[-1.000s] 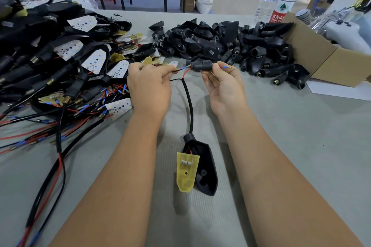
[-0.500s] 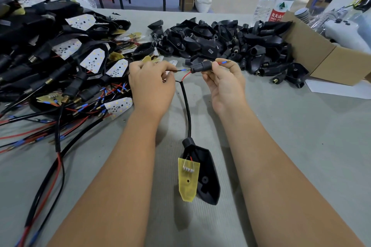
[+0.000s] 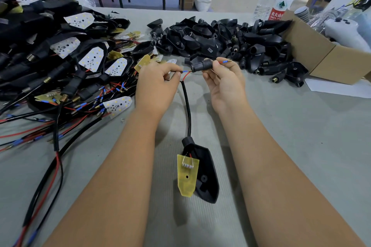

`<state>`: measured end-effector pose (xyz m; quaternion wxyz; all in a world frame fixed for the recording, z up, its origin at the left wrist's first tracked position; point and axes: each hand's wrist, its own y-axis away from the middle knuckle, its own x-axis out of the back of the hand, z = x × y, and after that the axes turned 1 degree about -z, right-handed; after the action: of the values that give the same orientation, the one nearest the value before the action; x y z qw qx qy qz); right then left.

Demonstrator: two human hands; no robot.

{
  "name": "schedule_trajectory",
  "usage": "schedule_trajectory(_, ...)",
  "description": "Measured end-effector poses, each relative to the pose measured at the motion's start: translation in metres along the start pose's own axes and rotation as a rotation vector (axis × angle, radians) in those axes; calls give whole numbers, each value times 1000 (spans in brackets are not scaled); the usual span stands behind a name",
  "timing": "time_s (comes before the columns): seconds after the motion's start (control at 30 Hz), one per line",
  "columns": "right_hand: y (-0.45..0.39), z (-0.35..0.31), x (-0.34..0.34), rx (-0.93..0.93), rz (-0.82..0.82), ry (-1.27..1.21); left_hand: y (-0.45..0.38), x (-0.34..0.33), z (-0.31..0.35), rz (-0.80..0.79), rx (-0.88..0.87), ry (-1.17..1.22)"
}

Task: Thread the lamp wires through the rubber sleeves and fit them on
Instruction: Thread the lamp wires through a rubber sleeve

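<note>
We hold the rubber sleeve (image 3: 201, 65) up over the bench (image 3: 301, 136), the right hand (image 3: 224, 84) with its fingers (image 3: 217, 65) curled round it, and the red wire (image 3: 224, 62) with its blue-and-brass tip already pokes out of the far end. The left hand (image 3: 158, 84) pinches the second wire (image 3: 183, 71), blue-tipped, just at the sleeve's near mouth, not yet inside as far as we can tell. To do this well, we judge it best to keep the sleeve level and steady, line the tip up straight with the opening, and feed in short pushes so the thin lead does not buckle; then we slide the sleeve down the black cable (image 3: 187, 110) toward the lamp housing (image 3: 202, 172), which lies on the bench between our forearms with its yellow board (image 3: 187, 174) beside it. For room, the grey surface to the right stands open, while the finished lamps (image 3: 66, 60) crowd the left, the loose black parts (image 3: 220, 38) lie just beyond our hands, and the cardboard box (image 3: 321, 56) sits further right.
</note>
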<state>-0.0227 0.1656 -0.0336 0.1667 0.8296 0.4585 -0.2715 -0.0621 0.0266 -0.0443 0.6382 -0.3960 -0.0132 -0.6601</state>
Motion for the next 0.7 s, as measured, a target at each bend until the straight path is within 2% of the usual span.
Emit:
schedule_trajectory(0.33, 5, 2, -4, 32, -21, 93, 3, 1, 8, 50, 128, 184)
schedule_trajectory(0.7, 5, 7, -6, 88, -50, 180, 3, 2, 13, 98, 214, 178)
